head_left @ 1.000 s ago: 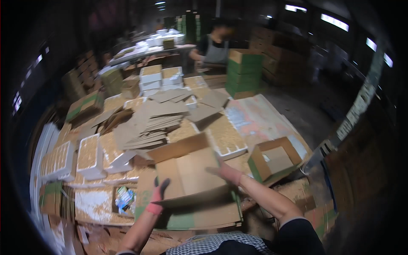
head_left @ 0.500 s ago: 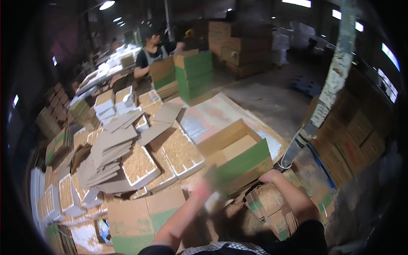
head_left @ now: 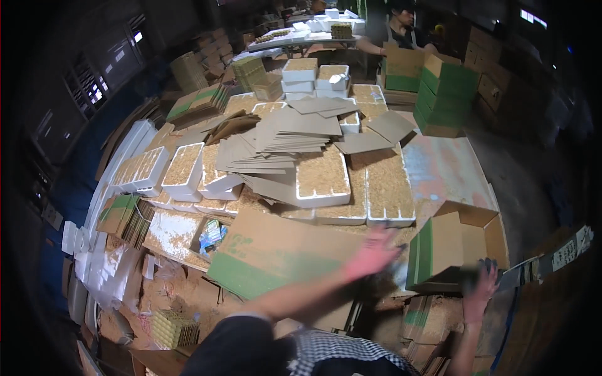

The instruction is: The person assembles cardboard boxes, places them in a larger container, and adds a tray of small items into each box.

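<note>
An open carton point(head_left: 425, 255), brown with green sides, sits at the right end of the table with its inside showing. Beside its near right corner is my right hand point(head_left: 481, 287), somewhat blurred, fingers stretched upward and apart. My left hand point(head_left: 371, 250) wears what looks like a pink glove and is smeared by motion. Its fingers are spread, above the right end of a flattened brown and green carton point(head_left: 276, 254). Neither hand shows anything held. Under my left forearm, part of that flattened carton is hidden.
White foam trays point(head_left: 323, 178) filled with sawdust-like grains cover the table, with loose cardboard sheets point(head_left: 288, 131) on top. Folded cartons point(head_left: 128, 216) lie at left. A person point(head_left: 401, 31) stands at the far side by stacked green cartons point(head_left: 439, 94).
My view has swung left. My left hand has left the open carton's near side and moved over the flattened carton. The right hand has come up beside the open carton.
</note>
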{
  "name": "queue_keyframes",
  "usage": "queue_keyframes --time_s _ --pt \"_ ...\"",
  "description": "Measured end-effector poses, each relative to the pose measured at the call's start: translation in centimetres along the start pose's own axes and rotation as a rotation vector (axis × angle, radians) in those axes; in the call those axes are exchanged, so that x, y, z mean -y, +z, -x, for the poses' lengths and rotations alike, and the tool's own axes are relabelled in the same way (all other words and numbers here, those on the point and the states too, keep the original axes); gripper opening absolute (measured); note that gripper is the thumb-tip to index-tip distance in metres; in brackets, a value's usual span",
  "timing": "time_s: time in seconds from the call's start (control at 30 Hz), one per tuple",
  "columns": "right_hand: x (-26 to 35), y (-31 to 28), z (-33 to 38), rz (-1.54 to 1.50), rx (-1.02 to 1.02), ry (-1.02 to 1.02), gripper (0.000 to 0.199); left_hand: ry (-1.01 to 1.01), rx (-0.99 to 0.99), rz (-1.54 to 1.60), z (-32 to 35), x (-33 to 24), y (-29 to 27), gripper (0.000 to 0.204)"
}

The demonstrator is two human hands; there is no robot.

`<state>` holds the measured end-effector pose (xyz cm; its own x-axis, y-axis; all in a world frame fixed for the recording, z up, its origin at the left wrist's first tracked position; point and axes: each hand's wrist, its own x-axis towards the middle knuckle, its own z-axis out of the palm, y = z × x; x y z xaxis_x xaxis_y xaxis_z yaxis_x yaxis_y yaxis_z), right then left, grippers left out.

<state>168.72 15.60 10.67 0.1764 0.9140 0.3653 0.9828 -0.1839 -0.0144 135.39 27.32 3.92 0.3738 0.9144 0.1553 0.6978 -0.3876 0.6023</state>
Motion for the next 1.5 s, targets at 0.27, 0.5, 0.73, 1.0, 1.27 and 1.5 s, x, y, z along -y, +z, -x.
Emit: queue_keyframes --time_s 0.27,0.5,0.73,1.0,1.27,1.5 --pt "28.6 11.2 9.6 -0.742 0.552 0.173 0.079 -0.756 -0.213 -0.34 22.6 24.0 -19.8 0.036" --pt "28.8 -3.2 5.7 -1.063 0.348 -0.004 0.085 -0.521 -0.802 -0.093 22.9 17.7 -26.9 0.062" --pt "27.9 -1.4 -4.7 -0.923 0.524 -0.509 0.059 0.149 -0.291 -0.609 15.8 7.3 -32.7 0.067" --pt "33.6 -9.0 -13.8 -0.708 0.499 -1.031 0.042 0.412 -0.372 -0.581 18.1 4.8 -28.8 0.058" --pt "39.1 -10.0 -20.2 -0.174 0.181 -1.164 0.046 0.552 -0.223 -0.547 21.6 3.1 -34.9 0.019" --pt "38.7 -11.1 -12.6 0.021 0.297 -1.499 0.034 0.018 -0.417 -0.663 17.6 -2.6 -28.3 0.054"
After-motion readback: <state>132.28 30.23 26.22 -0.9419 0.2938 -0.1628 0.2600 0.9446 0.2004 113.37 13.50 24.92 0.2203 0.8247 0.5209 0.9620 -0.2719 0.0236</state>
